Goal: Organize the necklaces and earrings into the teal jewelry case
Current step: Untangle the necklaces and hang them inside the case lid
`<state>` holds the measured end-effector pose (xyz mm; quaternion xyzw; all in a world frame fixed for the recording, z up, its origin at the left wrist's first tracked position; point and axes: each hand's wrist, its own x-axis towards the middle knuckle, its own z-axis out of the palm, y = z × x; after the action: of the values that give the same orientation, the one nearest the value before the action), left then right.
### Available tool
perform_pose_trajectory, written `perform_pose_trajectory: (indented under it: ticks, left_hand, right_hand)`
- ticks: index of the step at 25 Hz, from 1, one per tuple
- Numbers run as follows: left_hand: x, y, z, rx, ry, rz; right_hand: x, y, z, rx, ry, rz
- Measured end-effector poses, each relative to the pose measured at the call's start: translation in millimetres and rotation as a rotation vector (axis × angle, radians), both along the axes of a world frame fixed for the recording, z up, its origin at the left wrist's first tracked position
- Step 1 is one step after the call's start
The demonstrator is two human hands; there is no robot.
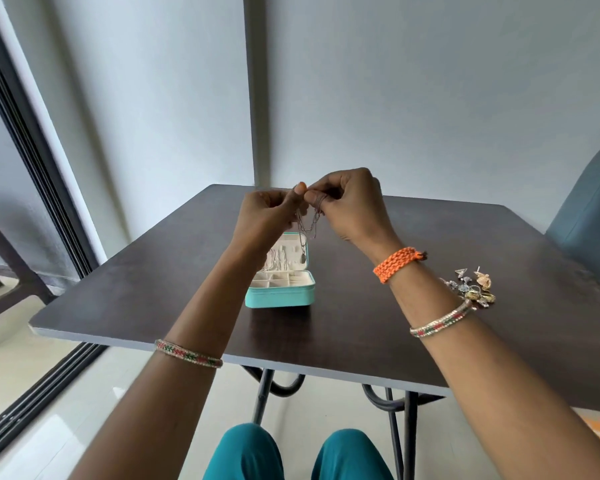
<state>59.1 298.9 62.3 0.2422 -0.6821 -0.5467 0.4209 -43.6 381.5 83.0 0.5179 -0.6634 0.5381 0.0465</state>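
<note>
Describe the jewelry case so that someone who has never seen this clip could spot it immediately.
On the dark wooden table, look near its left front part, below the raised hands. The teal jewelry case sits there open, lid upright, with cream compartments inside. It is the only box, and the loose earrings lie apart to its right.

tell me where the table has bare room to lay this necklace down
The table is bare along its near edge in front of the teal case, between the two forearms, and across the far right behind the earring pile. It is also bare left of the case. It is crowded at the pile by the right wrist, and under both hands holding the necklace.
</note>
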Motion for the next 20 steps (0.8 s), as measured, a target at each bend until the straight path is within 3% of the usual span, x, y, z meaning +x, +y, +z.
perform_pose_trajectory:
  ticks: [4,7,14,20]
  left_hand:
    - [2,-41,-24,-0.023,-0.086,0.309]
    - [9,-75,-49,-0.021,-0.194,0.410]
    - [4,-104,-86,0.132,-0.480,0.098]
    - [1,-111,-110,0.055,-0.379,0.204]
  right_hand:
    - [-14,-14,-7,0.026,0.048,-0.019]
    - [-18,-25,-17,0.092,0.082,-0.023]
    - [-20,-41,-21,0.177,0.216,-0.149]
    - [-19,-47,-25,0.182,0.242,-0.130]
